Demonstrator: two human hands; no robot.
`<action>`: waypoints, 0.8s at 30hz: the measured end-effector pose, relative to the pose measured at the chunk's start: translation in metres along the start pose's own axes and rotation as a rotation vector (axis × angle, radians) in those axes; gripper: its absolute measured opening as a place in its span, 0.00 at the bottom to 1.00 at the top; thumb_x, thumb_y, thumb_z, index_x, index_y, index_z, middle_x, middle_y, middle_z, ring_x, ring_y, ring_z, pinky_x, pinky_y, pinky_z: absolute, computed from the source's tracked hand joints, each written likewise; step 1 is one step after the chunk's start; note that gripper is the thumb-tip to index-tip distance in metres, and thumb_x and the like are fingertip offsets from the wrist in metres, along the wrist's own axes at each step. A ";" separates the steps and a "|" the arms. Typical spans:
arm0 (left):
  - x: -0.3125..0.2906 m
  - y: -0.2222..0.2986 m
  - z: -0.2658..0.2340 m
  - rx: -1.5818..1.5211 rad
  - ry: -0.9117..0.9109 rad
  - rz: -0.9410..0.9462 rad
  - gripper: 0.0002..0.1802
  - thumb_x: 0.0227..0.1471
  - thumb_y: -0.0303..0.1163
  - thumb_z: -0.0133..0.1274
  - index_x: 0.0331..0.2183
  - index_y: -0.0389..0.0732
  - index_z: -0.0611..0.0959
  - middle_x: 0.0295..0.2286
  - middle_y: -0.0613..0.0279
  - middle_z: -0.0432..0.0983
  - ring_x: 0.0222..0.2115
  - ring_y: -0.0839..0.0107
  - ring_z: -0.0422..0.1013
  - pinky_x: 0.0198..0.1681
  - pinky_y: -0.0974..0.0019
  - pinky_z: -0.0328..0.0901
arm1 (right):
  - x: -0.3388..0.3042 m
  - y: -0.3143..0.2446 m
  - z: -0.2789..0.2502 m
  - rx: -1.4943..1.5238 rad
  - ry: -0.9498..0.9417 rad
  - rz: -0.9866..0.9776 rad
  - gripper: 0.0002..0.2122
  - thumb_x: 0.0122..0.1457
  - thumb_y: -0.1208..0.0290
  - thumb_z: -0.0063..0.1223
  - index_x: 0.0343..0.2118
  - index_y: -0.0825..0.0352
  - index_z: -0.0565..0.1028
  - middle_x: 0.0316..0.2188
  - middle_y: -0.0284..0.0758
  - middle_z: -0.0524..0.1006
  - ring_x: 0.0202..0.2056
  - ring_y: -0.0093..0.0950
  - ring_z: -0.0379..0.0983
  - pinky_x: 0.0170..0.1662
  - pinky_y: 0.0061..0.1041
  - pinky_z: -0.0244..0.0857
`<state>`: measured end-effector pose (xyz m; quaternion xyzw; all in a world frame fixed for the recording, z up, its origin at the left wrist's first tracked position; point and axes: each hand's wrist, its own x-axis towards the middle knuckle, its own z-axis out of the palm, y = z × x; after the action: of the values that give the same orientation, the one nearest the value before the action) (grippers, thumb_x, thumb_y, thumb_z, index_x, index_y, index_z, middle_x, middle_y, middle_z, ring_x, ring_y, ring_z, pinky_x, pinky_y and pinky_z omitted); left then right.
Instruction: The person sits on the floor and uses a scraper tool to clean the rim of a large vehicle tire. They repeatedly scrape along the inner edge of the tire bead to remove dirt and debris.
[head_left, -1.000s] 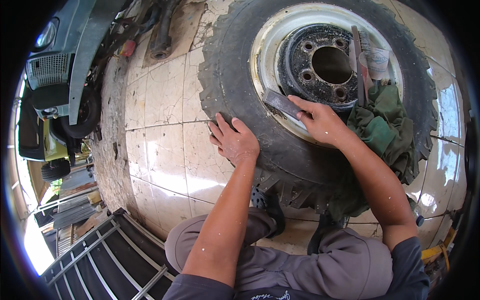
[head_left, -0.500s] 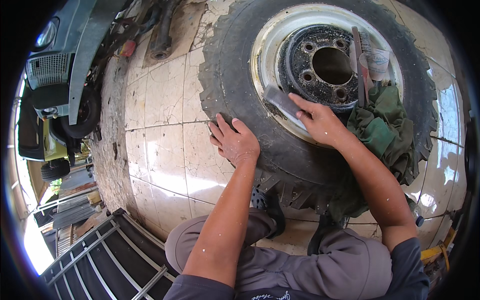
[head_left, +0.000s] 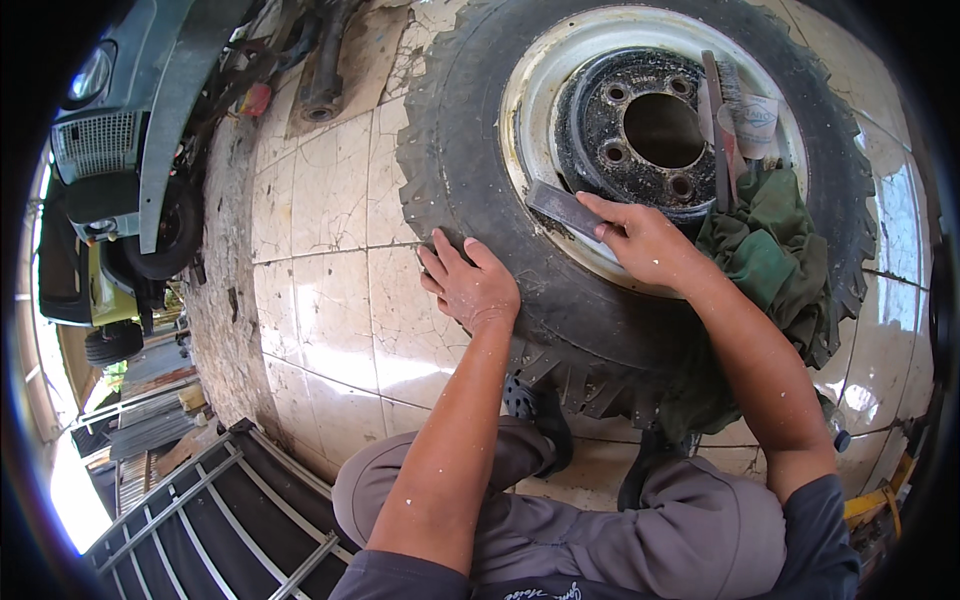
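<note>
A large tyre [head_left: 460,150] lies flat before me, around a wheel rim [head_left: 527,75] with worn white paint and a black centre. My right hand [head_left: 645,240] grips a flat grey rectangular block [head_left: 565,208] between thumb and fingers, its far end resting at the rim's lower left edge. What the block is made of I cannot make out. My left hand [head_left: 472,285] lies with fingers spread on the tyre's left sidewall and tread, holding nothing. A green cloth [head_left: 765,240] is draped over the tyre right of my right hand.
A wire brush [head_left: 730,85] and a red-handled tool [head_left: 729,140] lie on the rim's right side, by a pale printed piece [head_left: 758,128]. A metal-barred black frame [head_left: 215,510] stands lower left. A vehicle [head_left: 110,140] is at the far left; a metal part [head_left: 323,85] lies on the tiles.
The grey block, blurred before, is now sharp and has shifted slightly down and left along the rim's edge. My left hand stays on the tyre.
</note>
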<state>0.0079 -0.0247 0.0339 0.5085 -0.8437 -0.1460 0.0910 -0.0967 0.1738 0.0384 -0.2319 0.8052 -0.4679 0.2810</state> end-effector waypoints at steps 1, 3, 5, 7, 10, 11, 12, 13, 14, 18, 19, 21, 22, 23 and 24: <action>0.000 0.000 0.000 0.003 0.001 -0.003 0.34 0.64 0.51 0.37 0.66 0.47 0.64 0.67 0.51 0.51 0.65 0.45 0.50 0.61 0.35 0.53 | -0.001 -0.001 0.001 0.002 0.032 -0.002 0.22 0.65 0.71 0.49 0.63 0.55 0.69 0.47 0.55 0.77 0.48 0.51 0.75 0.53 0.38 0.67; 0.000 -0.001 0.000 0.000 0.003 -0.004 0.34 0.64 0.51 0.37 0.66 0.47 0.64 0.67 0.51 0.51 0.65 0.45 0.50 0.61 0.35 0.53 | -0.003 -0.006 0.005 0.004 0.093 -0.006 0.22 0.65 0.71 0.49 0.63 0.55 0.69 0.46 0.55 0.77 0.48 0.51 0.75 0.53 0.38 0.67; 0.000 -0.001 0.000 -0.009 0.005 0.003 0.33 0.64 0.51 0.37 0.66 0.48 0.64 0.67 0.51 0.51 0.65 0.45 0.50 0.61 0.35 0.53 | -0.003 -0.009 -0.001 -0.028 0.017 0.015 0.23 0.65 0.71 0.49 0.63 0.55 0.69 0.46 0.54 0.77 0.48 0.51 0.75 0.53 0.38 0.67; 0.000 -0.001 0.000 0.003 0.009 -0.004 0.33 0.64 0.51 0.37 0.66 0.48 0.64 0.67 0.51 0.52 0.65 0.45 0.51 0.61 0.35 0.54 | -0.002 -0.006 0.000 -0.014 0.023 0.003 0.23 0.65 0.72 0.50 0.63 0.54 0.69 0.46 0.54 0.77 0.48 0.51 0.75 0.53 0.38 0.67; 0.000 0.000 0.002 -0.002 0.008 0.007 0.33 0.64 0.52 0.37 0.66 0.48 0.64 0.67 0.51 0.52 0.65 0.46 0.51 0.61 0.35 0.54 | -0.003 0.002 0.005 0.011 0.075 -0.024 0.23 0.65 0.72 0.50 0.64 0.53 0.69 0.46 0.54 0.78 0.48 0.51 0.75 0.53 0.38 0.67; 0.000 -0.001 0.001 -0.002 0.009 0.013 0.33 0.64 0.52 0.37 0.66 0.48 0.64 0.67 0.51 0.52 0.65 0.45 0.51 0.61 0.35 0.54 | -0.002 -0.003 0.001 -0.014 0.034 -0.006 0.23 0.65 0.71 0.50 0.63 0.53 0.69 0.47 0.53 0.78 0.49 0.51 0.75 0.53 0.38 0.67; 0.001 -0.002 0.001 0.000 0.009 0.009 0.33 0.64 0.52 0.37 0.66 0.48 0.64 0.67 0.51 0.52 0.65 0.45 0.51 0.61 0.35 0.54 | -0.002 -0.005 0.000 -0.040 -0.007 0.013 0.23 0.65 0.71 0.50 0.63 0.52 0.69 0.47 0.53 0.78 0.49 0.51 0.75 0.53 0.39 0.67; 0.001 -0.003 0.001 0.002 0.009 0.006 0.33 0.64 0.52 0.37 0.66 0.48 0.64 0.67 0.50 0.52 0.65 0.45 0.51 0.61 0.35 0.54 | -0.001 -0.004 0.002 -0.032 0.019 -0.005 0.23 0.65 0.71 0.50 0.63 0.52 0.69 0.47 0.53 0.78 0.49 0.51 0.75 0.53 0.39 0.67; 0.000 -0.002 0.001 0.000 0.007 0.004 0.34 0.64 0.52 0.37 0.66 0.48 0.64 0.67 0.50 0.52 0.65 0.45 0.51 0.61 0.35 0.54 | -0.002 -0.002 0.003 -0.028 0.048 -0.021 0.23 0.65 0.71 0.49 0.63 0.51 0.69 0.47 0.53 0.78 0.49 0.51 0.75 0.53 0.40 0.67; 0.001 -0.003 0.003 0.001 0.017 0.013 0.33 0.64 0.51 0.37 0.66 0.48 0.64 0.67 0.50 0.52 0.65 0.45 0.51 0.61 0.35 0.54 | -0.003 -0.004 0.004 -0.122 0.055 -0.015 0.22 0.65 0.70 0.49 0.63 0.50 0.70 0.48 0.52 0.77 0.49 0.52 0.74 0.53 0.42 0.67; 0.001 -0.003 0.003 0.000 0.015 0.012 0.33 0.64 0.51 0.37 0.66 0.48 0.64 0.67 0.50 0.52 0.65 0.45 0.51 0.61 0.35 0.54 | -0.003 -0.006 0.003 -0.113 0.050 -0.001 0.22 0.65 0.69 0.49 0.62 0.50 0.70 0.48 0.52 0.77 0.49 0.52 0.74 0.52 0.42 0.67; 0.001 -0.003 0.003 -0.001 0.017 0.010 0.33 0.64 0.51 0.37 0.66 0.48 0.64 0.67 0.50 0.52 0.65 0.45 0.51 0.61 0.35 0.54 | -0.004 -0.011 -0.001 -0.096 0.040 0.025 0.22 0.65 0.69 0.49 0.62 0.49 0.70 0.47 0.52 0.78 0.49 0.52 0.74 0.52 0.43 0.68; 0.002 -0.003 0.002 -0.001 0.020 0.010 0.33 0.64 0.51 0.37 0.66 0.48 0.64 0.67 0.50 0.52 0.65 0.45 0.51 0.61 0.35 0.54 | -0.003 -0.010 -0.001 -0.088 0.056 0.013 0.22 0.65 0.69 0.49 0.62 0.49 0.70 0.47 0.51 0.78 0.49 0.52 0.74 0.52 0.43 0.68; 0.001 -0.002 0.002 -0.002 0.020 0.009 0.33 0.64 0.51 0.37 0.66 0.48 0.64 0.67 0.50 0.52 0.65 0.45 0.51 0.61 0.35 0.54 | -0.002 -0.009 0.000 -0.082 0.072 0.004 0.22 0.65 0.69 0.49 0.62 0.49 0.70 0.47 0.51 0.78 0.48 0.52 0.74 0.51 0.43 0.68; 0.000 -0.002 0.002 -0.003 0.013 0.006 0.33 0.64 0.51 0.37 0.66 0.48 0.64 0.67 0.50 0.52 0.65 0.45 0.51 0.61 0.35 0.54 | -0.003 -0.007 0.001 -0.077 0.088 -0.005 0.21 0.65 0.69 0.49 0.62 0.48 0.70 0.46 0.51 0.78 0.48 0.52 0.74 0.51 0.43 0.68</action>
<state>0.0085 -0.0251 0.0311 0.5067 -0.8444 -0.1438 0.0979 -0.0935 0.1718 0.0453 -0.2237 0.8335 -0.4471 0.2351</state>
